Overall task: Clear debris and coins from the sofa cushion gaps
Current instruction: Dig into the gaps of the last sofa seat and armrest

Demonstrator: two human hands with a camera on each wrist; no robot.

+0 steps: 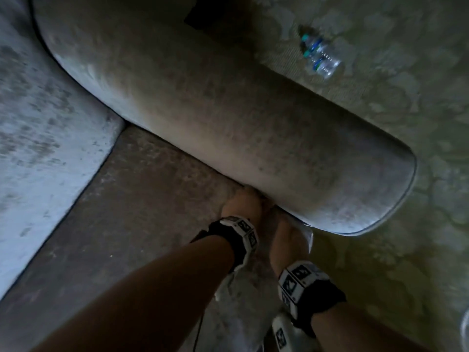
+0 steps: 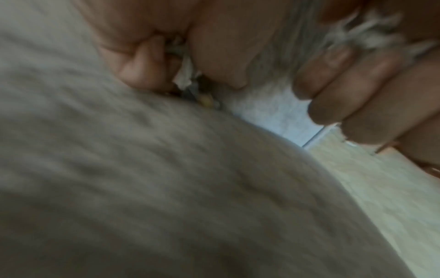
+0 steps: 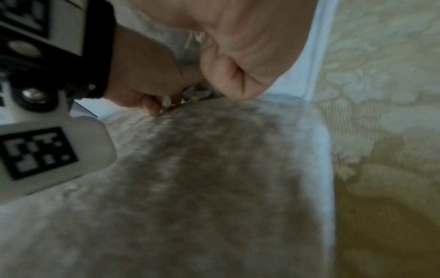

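Note:
Both hands meet at the gap between the grey seat cushion and the rounded sofa armrest, near the sofa's front end. My left hand digs its fingertips into the gap. In the left wrist view its thumb and finger pinch a white paper scrap. Small yellowish and grey debris lies in the crease just below it, also seen as debris. My right hand sits right beside it, fingers bent around a crumpled white wad. No coins show.
A pale back cushion fills the left side. Patterned carpet lies beyond the armrest, with a clear plastic water bottle lying on it. The sofa's front edge drops to the floor on the right.

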